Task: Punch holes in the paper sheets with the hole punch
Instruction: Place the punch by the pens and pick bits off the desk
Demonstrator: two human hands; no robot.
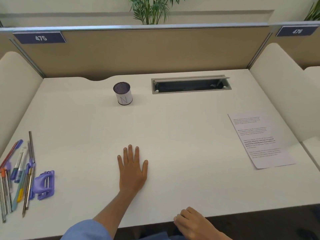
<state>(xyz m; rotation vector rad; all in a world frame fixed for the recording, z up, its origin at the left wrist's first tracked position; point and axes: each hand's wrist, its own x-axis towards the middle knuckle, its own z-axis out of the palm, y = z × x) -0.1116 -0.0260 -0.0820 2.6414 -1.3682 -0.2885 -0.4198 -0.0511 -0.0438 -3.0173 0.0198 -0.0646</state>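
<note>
At the desk's [173, 127] near edge, about five o'clock, the right hand [192, 222] rests with fingers loosely curled, holding nothing, while the left hand [133, 172] lies flat at centre, fingers straight and slightly apart. The purple hole punch [44, 185] sits at eight o'clock beside a row of pens [19, 179], well apart from the printed paper sheets [261, 141] at three o'clock. Farther back stand a mesh pen cup [122, 93] at twelve o'clock and an open cable tray [190, 84] at one.

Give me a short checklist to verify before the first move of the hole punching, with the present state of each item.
1. Left hand free: ok, it lies flat on the desk.
2. Right hand free: ok, it rests at the near desk edge and holds nothing.
3. Hole punch reachable: ok, far left, beside the pens.
4. Paper sheets flat: ok, far right.
5. Paper and punch together: not ok, on opposite sides.
6. Number of sheets: cannot tell.
</note>
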